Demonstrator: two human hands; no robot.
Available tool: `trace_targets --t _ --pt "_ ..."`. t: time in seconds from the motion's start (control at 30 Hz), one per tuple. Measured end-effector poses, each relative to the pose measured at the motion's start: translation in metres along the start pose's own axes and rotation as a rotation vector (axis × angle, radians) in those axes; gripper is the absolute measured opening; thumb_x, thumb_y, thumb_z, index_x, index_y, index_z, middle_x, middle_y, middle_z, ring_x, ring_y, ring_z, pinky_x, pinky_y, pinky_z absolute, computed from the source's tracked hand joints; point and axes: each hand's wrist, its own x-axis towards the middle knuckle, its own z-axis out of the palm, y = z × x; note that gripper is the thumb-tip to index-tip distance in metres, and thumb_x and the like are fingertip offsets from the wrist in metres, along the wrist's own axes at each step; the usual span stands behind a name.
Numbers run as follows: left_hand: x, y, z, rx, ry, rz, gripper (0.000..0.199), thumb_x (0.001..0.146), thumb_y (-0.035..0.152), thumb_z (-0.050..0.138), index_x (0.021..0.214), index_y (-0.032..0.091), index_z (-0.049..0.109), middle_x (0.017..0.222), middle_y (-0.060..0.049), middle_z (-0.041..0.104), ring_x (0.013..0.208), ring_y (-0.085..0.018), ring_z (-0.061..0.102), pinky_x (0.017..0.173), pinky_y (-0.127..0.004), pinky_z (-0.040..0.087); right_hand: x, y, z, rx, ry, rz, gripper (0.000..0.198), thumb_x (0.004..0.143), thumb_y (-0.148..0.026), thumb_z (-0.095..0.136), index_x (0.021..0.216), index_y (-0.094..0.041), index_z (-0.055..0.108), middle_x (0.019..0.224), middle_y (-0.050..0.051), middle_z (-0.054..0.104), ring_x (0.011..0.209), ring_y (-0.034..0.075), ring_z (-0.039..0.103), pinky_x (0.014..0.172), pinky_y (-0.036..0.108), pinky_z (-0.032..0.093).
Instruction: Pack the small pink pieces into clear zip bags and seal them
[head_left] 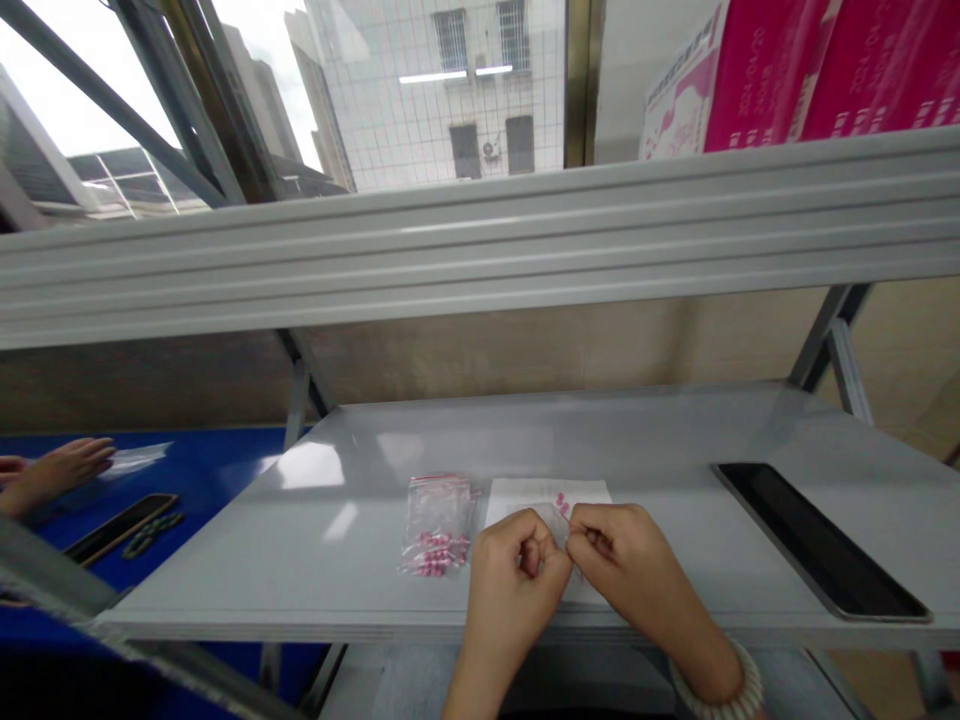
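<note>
My left hand [520, 558] and my right hand [619, 548] meet over the front part of the grey table, fingertips pinched close together. What the left fingers pinch is hidden. By the right fingertips a thin pink strand shows, leading up to a few pink beads [562, 502]; whether the right fingers grip it is too small to tell. Under the hands lies a white sheet of paper [517, 491]. Just left of it is a clear zip bag [438, 528] with several pink beads inside.
A dark tablet [821, 540] lies on the right of the table [660, 430]. Above runs a grey shelf beam [480, 245] holding pink boxes [772, 75]. At far left, another person's hand [64, 470] is over a blue table, near a phone [124, 525] and a dark green coiled item [152, 533].
</note>
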Motion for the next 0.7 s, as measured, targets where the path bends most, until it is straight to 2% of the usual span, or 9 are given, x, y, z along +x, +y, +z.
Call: trace_targets --t 0.07,0.17,0.23,0.27,0.3,0.37,0.43,0.6,0.7 --pt "0.0 0.0 -0.001 0.033 0.046 0.009 0.018 0.065 0.016 0.044 0.052 0.022 0.032 0.048 0.006 0.034 0.047 -0.01 0.037 0.049 -0.022 0.026 0.001 0.003 0.002 -0.043 0.059 0.018 0.028 0.075 -0.016 0.049 0.052 -0.021 0.034 0.049 -0.006 0.032 0.047 0.01 0.03 0.051 0.028 0.018" --pt "0.0 0.002 -0.006 0.05 0.144 0.085 0.025 0.074 0.017 0.045 0.053 0.022 0.032 0.049 0.007 0.033 0.047 -0.01 0.038 0.049 -0.022 0.028 0.002 0.007 0.0 0.044 0.054 0.053 0.027 0.075 -0.019 0.047 0.052 -0.022 0.031 0.05 -0.006 0.028 0.048 0.01 0.029 0.049 0.027 0.017" --pt "-0.001 0.004 -0.012 0.063 0.169 0.192 0.023 0.077 0.021 0.054 0.059 0.022 0.041 0.057 0.005 0.044 0.054 -0.013 0.048 0.053 -0.024 0.037 0.003 0.006 -0.004 0.122 0.038 0.08 0.026 0.073 -0.021 0.046 0.053 -0.022 0.029 0.051 -0.006 0.026 0.049 0.01 0.027 0.049 0.027 0.017" --pt "-0.001 0.004 -0.014 0.076 0.142 0.248 0.014 0.075 0.023 0.062 0.068 0.021 0.05 0.067 0.002 0.054 0.065 -0.016 0.056 0.061 -0.026 0.045 0.003 0.005 -0.006 0.158 0.025 0.091 0.025 0.072 -0.023 0.046 0.053 -0.022 0.029 0.052 -0.006 0.025 0.05 0.01 0.027 0.048 0.026 0.018" --pt "-0.002 0.003 -0.016 0.095 0.094 0.296 0.019 0.07 0.024 0.07 0.084 0.019 0.058 0.085 -0.003 0.063 0.081 -0.02 0.062 0.073 -0.031 0.05 0.003 0.004 -0.007 0.193 0.007 0.098 0.024 0.071 -0.024 0.046 0.053 -0.022 0.03 0.052 -0.005 0.026 0.05 0.01 0.027 0.048 0.026 0.019" --pt "-0.003 -0.001 -0.018 0.139 -0.026 0.342 0.068 0.061 0.022 0.081 0.123 0.02 0.054 0.124 -0.011 0.062 0.115 -0.029 0.057 0.098 -0.045 0.048 0.003 0.0 -0.009 0.25 -0.038 0.1 0.022 0.07 -0.026 0.046 0.053 -0.022 0.032 0.052 -0.005 0.028 0.05 0.009 0.027 0.047 0.025 0.021" --pt "-0.003 -0.006 -0.016 0.173 -0.103 0.336 0.086 0.061 0.021 0.083 0.138 0.023 0.044 0.135 -0.013 0.058 0.125 -0.032 0.053 0.107 -0.052 0.042 0.003 -0.002 -0.01 0.286 -0.066 0.105 0.021 0.069 -0.027 0.046 0.052 -0.022 0.034 0.051 -0.005 0.03 0.049 0.009 0.029 0.047 0.024 0.022" --pt "-0.001 -0.011 -0.013 0.18 -0.08 0.306 0.065 0.065 0.019 0.081 0.123 0.023 0.054 0.12 -0.01 0.068 0.111 -0.031 0.063 0.099 -0.052 0.048 0.003 -0.003 -0.006 0.318 -0.076 0.121 0.021 0.069 -0.026 0.047 0.051 -0.022 0.036 0.048 -0.006 0.033 0.047 0.009 0.031 0.045 0.023 0.024" --pt "0.0 -0.009 -0.016 0.207 -0.017 0.295 0.057 0.063 0.017 0.081 0.115 0.022 0.058 0.113 -0.009 0.07 0.1 -0.029 0.066 0.087 -0.046 0.053 0.003 -0.004 -0.008 0.307 0.034 0.106 0.017 0.073 -0.027 0.054 0.059 -0.021 0.047 0.054 -0.004 0.043 0.05 0.011 0.041 0.048 0.023 0.034"
